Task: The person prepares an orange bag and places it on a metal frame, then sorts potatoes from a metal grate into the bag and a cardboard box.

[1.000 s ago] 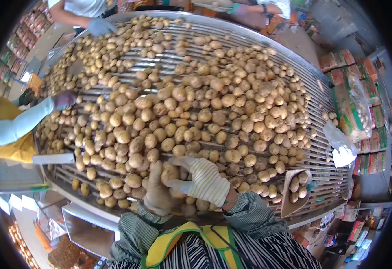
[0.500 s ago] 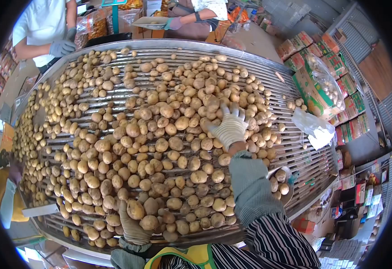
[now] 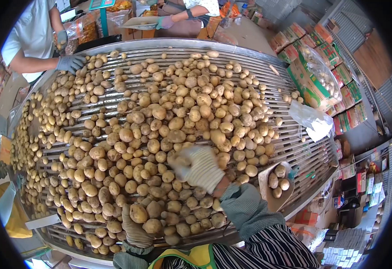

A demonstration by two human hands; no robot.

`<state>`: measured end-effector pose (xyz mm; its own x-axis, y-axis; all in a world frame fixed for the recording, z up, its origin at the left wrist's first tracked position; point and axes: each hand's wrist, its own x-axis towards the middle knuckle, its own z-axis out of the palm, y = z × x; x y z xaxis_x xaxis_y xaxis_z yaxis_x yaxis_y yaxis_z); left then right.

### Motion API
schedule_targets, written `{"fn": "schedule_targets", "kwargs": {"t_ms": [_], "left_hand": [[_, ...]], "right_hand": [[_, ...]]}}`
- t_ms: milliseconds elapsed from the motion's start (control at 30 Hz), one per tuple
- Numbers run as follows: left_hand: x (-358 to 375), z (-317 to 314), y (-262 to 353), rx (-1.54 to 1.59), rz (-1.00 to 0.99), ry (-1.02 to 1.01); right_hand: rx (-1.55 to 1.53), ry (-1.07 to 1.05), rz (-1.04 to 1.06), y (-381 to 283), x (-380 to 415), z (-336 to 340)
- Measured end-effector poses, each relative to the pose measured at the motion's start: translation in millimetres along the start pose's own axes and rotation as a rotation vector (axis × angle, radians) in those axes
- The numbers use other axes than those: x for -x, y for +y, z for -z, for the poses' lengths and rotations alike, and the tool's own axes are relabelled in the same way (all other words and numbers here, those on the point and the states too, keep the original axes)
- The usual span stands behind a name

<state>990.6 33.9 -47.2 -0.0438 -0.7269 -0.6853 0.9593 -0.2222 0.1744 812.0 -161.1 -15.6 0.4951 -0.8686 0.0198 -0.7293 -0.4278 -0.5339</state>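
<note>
Many potatoes [image 3: 176, 136] lie spread over a slatted metal sorting table [image 3: 280, 119]. At the near edge my left hand [image 3: 136, 232], in a cream knitted glove, is closed around a few potatoes [image 3: 138, 213], its thumb on their left side. My right hand [image 3: 201, 169], gloved alike, is over the middle of the pile with the palm turned down. Its fingers are smeared by motion, and whether they hold a potato cannot be made out. Grey-green sleeve covers wrap both forearms.
A scoop [image 3: 272, 199] with several potatoes lies right of my right forearm. Beyond it are a crumpled plastic bag [image 3: 310, 120] and a green carton [image 3: 312, 83]. A co-worker's gloved hand [image 3: 70, 64] touches potatoes at the far left; another co-worker holds a tray [image 3: 144, 22].
My right hand has moved from the far right of the pile back toward me and left. The far-left co-worker's hand has reached onto the potatoes. My left hand keeps its hold.
</note>
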Motion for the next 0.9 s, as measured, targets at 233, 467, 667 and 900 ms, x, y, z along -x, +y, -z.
{"fn": "schedule_targets", "kwargs": {"t_ms": [233, 467, 667, 900], "left_hand": [[0.5, -4.8, 1.0, -0.089, -0.009, -0.031], [-3.5, -6.9, -3.5, -0.089, -0.040, 0.114], [-2.7, -23.8, -2.7, -0.091, -0.041, 0.152], [-2.1, 0.0, -3.9, -0.079, -0.049, -0.009]], "right_hand": [[0.318, 0.285, -0.337, 115.9, -52.4, 36.6], [0.388, 0.097, -0.393, 111.6, -77.0, 25.3], [0.278, 0.007, -0.488, 87.0, -69.6, 29.2], [0.303, -0.142, -0.545, 79.9, -78.3, 32.7]]}}
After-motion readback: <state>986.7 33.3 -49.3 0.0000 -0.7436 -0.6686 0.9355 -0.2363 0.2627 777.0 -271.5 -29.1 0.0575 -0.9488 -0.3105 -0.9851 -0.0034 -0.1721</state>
